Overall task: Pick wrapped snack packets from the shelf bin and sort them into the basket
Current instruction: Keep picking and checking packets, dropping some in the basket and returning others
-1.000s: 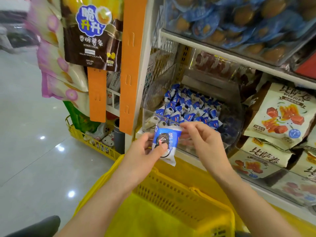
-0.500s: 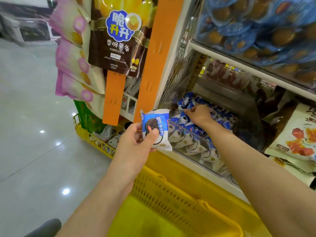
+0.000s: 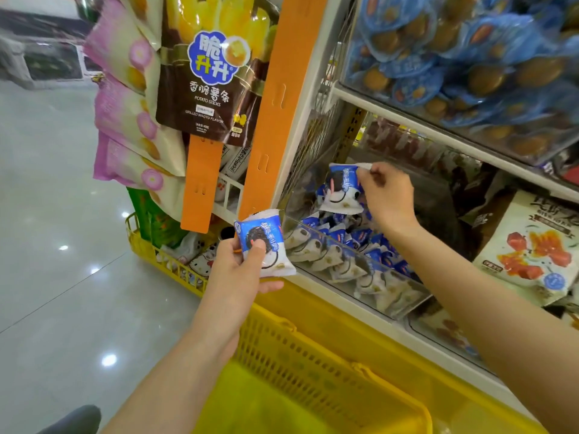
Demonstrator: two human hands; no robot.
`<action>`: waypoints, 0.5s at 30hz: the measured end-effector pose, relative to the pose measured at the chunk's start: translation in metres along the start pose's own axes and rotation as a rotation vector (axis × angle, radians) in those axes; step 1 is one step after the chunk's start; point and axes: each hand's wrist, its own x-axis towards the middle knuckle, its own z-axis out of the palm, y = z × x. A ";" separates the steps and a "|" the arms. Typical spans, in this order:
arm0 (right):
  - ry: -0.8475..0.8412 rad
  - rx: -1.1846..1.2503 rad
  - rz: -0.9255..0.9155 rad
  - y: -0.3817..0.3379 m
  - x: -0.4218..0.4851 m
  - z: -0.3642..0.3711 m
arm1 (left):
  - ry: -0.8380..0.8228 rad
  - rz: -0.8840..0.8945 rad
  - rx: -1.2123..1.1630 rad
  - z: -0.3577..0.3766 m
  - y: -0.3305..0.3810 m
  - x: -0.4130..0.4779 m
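Observation:
My left hand [image 3: 241, 270] grips a blue-and-white wrapped snack packet [image 3: 266, 242] with a dark cookie picture, just in front of the shelf edge and above the yellow basket [image 3: 313, 364]. My right hand [image 3: 387, 195] is inside the clear shelf bin [image 3: 360, 264] and pinches a second packet [image 3: 341, 192] by its top corner, lifted above the pile of several like packets [image 3: 347, 242]. The basket sits below both arms; the part of its floor that I see is bare.
Potato-stick bags [image 3: 210, 83] and pink packs [image 3: 131, 120] hang on orange strips [image 3: 275, 98] at left. A second yellow basket [image 3: 163, 258] with goods stands on the floor. Blue cake packs [image 3: 470, 64] fill the upper shelf; dried-snack bags [image 3: 532, 249] lie at right.
My right hand left the first packet, reached into the bin and lifted out a second packet. My left hand kept its packet and the view shifted left.

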 end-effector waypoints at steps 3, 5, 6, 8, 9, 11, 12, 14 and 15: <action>-0.303 0.345 0.170 -0.019 -0.034 -0.018 | -0.094 -0.116 -0.133 0.004 0.008 -0.007; -0.476 0.399 0.191 -0.027 -0.062 -0.024 | -0.225 -0.147 -0.181 0.007 0.012 -0.015; -0.522 0.405 0.187 -0.030 -0.074 -0.025 | -0.286 -0.156 -0.193 0.009 0.013 -0.020; -0.588 0.448 0.196 -0.035 -0.095 -0.027 | -0.373 -0.183 -0.180 0.012 0.014 -0.027; -0.623 0.470 0.196 -0.038 -0.102 -0.028 | -0.393 -0.193 -0.148 0.014 0.015 -0.031; -0.653 0.440 0.156 -0.042 -0.110 -0.031 | -0.416 -0.189 -0.092 0.015 0.014 -0.034; -0.623 0.385 0.119 -0.043 -0.111 -0.033 | -0.434 -0.181 -0.086 0.014 0.013 -0.036; -0.496 0.255 0.082 -0.042 -0.107 -0.034 | -0.446 -0.186 -0.064 0.013 0.014 -0.037; -0.457 0.223 0.114 -0.041 -0.104 -0.034 | -0.442 -0.191 -0.044 0.011 0.015 -0.036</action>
